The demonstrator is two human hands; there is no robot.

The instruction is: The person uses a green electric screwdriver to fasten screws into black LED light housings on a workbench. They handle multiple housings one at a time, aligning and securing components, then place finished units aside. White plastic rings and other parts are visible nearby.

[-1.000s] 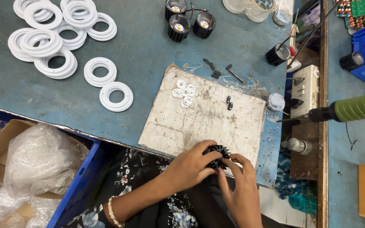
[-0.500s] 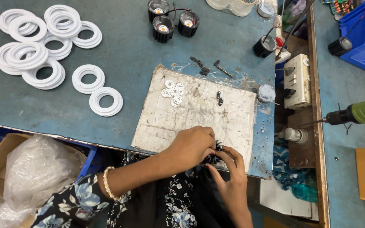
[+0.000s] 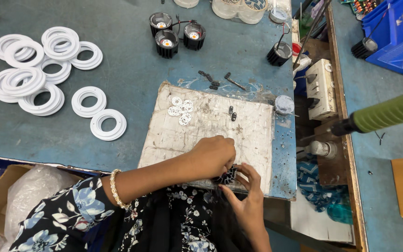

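Here, at the near edge of the scuffed white work board (image 3: 211,126), your left hand (image 3: 213,156) lay curled over a small black finned heat sink (image 3: 226,176), fingers closed on its top; your right hand (image 3: 246,193) came up from below, fingertips pinching its lower rim; so the part sat between both hands, the left above, the right beneath and just as near; its axis I couldn't tell, being mostly covered; tiny white discs (image 3: 181,110) lay well apart, up the board.
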